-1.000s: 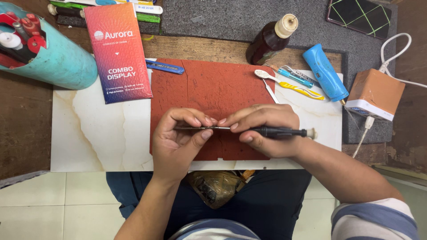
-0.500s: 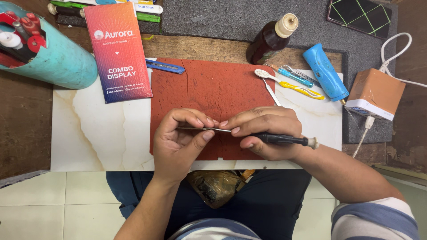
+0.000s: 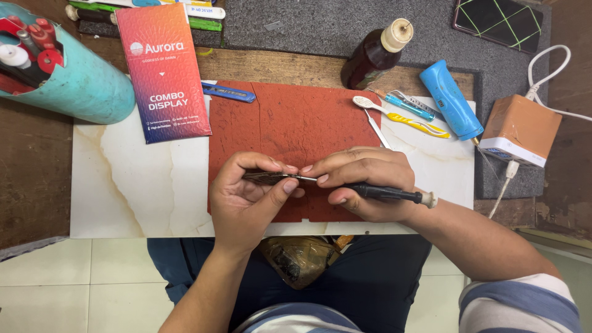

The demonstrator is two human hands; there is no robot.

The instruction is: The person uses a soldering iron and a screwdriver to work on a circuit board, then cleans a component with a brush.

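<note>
Seen from above, a pale marble-patterned board (image 3: 142,185) lies on a wooden bench, with a rust-red mat (image 3: 296,117) spread across its middle; both forearms come up from the bottom edge and meet over the near part of the mat; the left hand (image 3: 246,200) is curled palm-up, its thumb and fingertips pinching a small thin dark part (image 3: 265,178) just above the mat; the right hand (image 3: 364,182), wrist bent inward from the right, is closed in a pen-like grip around a black-handled screwdriver (image 3: 388,194), whose thin metal tip touches the end of the dark part where the two hands meet; beyond the hands lie white tweezers (image 3: 376,128), a yellow-handled tool (image 3: 413,123) and a blue cylinder-shaped tool (image 3: 450,98); a brown bottle (image 3: 373,58) stands near the mat's far edge; a teal tube of tools (image 3: 74,80) rests at far left beside a red and purple box (image 3: 163,71).
</note>
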